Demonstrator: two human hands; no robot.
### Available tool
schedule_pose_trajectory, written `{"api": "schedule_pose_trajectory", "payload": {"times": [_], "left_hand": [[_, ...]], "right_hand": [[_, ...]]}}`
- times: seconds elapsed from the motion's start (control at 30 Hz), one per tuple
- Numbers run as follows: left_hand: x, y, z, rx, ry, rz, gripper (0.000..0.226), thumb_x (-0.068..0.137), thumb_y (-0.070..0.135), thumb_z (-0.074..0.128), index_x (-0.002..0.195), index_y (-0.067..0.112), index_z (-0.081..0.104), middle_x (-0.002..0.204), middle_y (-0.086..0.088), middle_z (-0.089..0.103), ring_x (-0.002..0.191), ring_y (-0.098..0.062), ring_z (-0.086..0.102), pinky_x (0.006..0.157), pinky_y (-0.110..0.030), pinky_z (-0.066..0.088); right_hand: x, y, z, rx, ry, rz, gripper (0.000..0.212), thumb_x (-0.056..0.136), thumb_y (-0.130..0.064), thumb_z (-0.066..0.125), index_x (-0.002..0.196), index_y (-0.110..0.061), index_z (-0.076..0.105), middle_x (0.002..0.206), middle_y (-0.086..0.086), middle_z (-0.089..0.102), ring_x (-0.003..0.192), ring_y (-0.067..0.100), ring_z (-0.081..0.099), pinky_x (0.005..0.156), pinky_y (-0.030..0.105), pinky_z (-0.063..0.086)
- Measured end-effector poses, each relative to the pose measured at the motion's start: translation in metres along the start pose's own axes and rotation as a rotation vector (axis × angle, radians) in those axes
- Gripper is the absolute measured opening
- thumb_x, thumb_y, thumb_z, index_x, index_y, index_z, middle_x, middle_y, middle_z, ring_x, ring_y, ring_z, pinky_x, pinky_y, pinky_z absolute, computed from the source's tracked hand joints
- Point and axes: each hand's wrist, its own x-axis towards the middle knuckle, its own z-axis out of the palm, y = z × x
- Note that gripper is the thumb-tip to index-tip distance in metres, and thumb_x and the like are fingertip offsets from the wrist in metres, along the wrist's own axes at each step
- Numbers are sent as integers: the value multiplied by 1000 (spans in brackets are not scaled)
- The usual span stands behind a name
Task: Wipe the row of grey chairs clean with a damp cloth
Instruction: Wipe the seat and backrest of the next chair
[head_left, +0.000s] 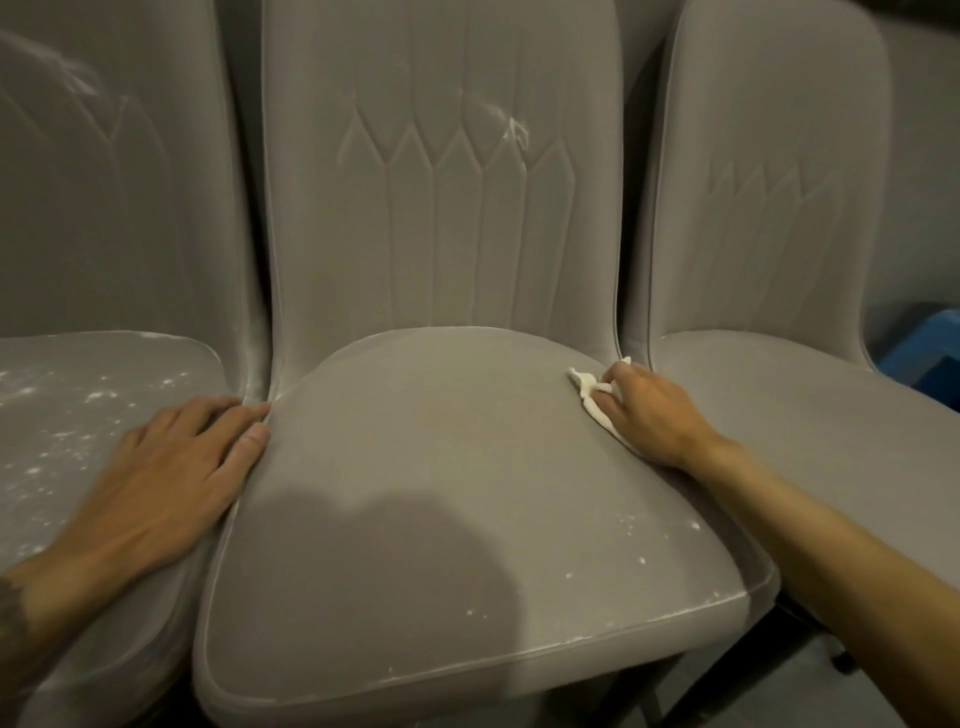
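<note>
Gripping a crumpled white cloth (587, 387) in the right hand (647, 410), fingers curled over it, pressing it onto the far right edge of the middle seat (441, 493), just beside the right chair (779, 405). Resting the left hand (176, 457) flat, fingers straight and close together, holding nothing, across the gap between the left chair (78, 415) and the middle seat, thumb tip on the middle seat's edge.

Probably midway through the middle seat: mostly plain grey between the two hands, yet dotted with white specks (641, 561) under and just inside the right forearm, toward the near edge. Above and between the hands, a white smear (514, 132) on the backrest, not yet wiped. Under and around the left hand, heavy white spatter over the left chair's seat.

Likely ways to go wrong from here:
- Sweeping outward from where the right hand sits could push residue over the edge onto the right chair, which looks clean, or pack it into the seam beside the cloth.
- Dragging the right forearm across the specks beneath it could spread them over the wiped patch.
- Lifting the left palm off the spattered seat and setting it down toward the right hand could carry powder onto cleaned fabric.
- Keeping the cloth bunched so small could leave one loaded face smearing rather than lifting, and wet powder may streak this soft fabric.
- Leaning hard on the left hand could nudge the chairs apart.

Beyond the right hand, past the right chair, something blue (930, 348), too cut off to identify.
</note>
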Motion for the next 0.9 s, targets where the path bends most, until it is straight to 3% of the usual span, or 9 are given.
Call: {"api": "schedule_pose_trajectory", "payload": {"times": [0.17,0.37,0.47,0.6,0.7,0.83,0.9], "left_hand": [[0,0,1,-16,6,-12,79,97,77,2,144,39,54,139,4,54,124,-29,53,102,-55,43],[0,-1,0,-11,-9,-14,78,98,77,3,145,39,52,139,4,54,124,-30,54,104,-56,44],[-1,0,-2,-21,-18,-19,66,99,76,6,141,49,48,139,4,54,124,-31,54,104,-57,44],[1,-3,0,-73,-21,-34,36,101,74,10,128,71,35,137,7,52,121,-30,55,101,-57,46],[4,-13,10,-70,-3,-32,32,103,71,13,129,75,32,137,11,50,122,-28,54,101,-56,47],[11,-24,18,-45,-14,-6,34,103,70,15,132,73,32,138,9,52,125,-29,55,102,-58,47],[12,-27,21,-17,-11,6,33,103,70,15,132,73,31,137,10,53,125,-29,55,101,-58,47]], "right_hand": [[-60,19,1,24,18,-118,38,96,-61,39,109,-29,55,106,-5,63,90,20,61,70,32,37],[6,19,-4,18,-43,29,34,102,-41,52,118,-12,59,119,14,63,106,35,60,83,38,43],[-27,14,-7,19,-7,12,28,101,-43,51,111,-17,58,112,9,65,98,31,61,77,38,43],[-114,-2,-15,58,31,-140,26,97,-58,43,106,-35,50,102,-11,65,87,14,62,72,34,46],[-131,-9,-19,89,-8,-200,27,98,-60,45,109,-36,52,103,-18,62,88,6,60,73,25,46],[-96,-4,-27,27,5,16,29,101,-43,52,118,-20,58,117,2,66,104,26,62,85,37,45],[-103,-18,-19,15,83,28,29,101,-44,51,117,-21,57,113,4,67,101,27,63,82,37,45]]}}
